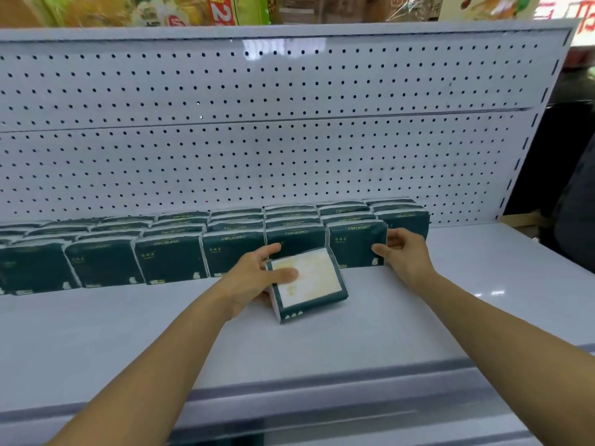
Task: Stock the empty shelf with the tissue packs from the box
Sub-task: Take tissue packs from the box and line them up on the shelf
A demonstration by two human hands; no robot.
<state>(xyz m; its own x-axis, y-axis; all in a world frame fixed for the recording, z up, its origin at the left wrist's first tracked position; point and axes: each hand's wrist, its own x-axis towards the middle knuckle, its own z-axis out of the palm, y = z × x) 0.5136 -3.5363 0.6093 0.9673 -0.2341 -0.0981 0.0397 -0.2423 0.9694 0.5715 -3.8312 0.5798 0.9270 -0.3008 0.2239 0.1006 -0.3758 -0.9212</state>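
Tissue pack [309, 283] is gripped tilted in the left hand [257, 278] above the white shelf [450, 300], while the right hand [407, 252] pinches the end pack [355, 243] of the front row.

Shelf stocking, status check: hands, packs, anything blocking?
Left hand grips loose tissue pack, tilted on shelf. Right hand holds front-row end pack. Rows fill back; nothing blocking.

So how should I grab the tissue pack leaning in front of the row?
Probably by its two short ends, coming from above. The tissue pack tilts back, its flat light face up; the left hand already holds its left end, thumb on top.
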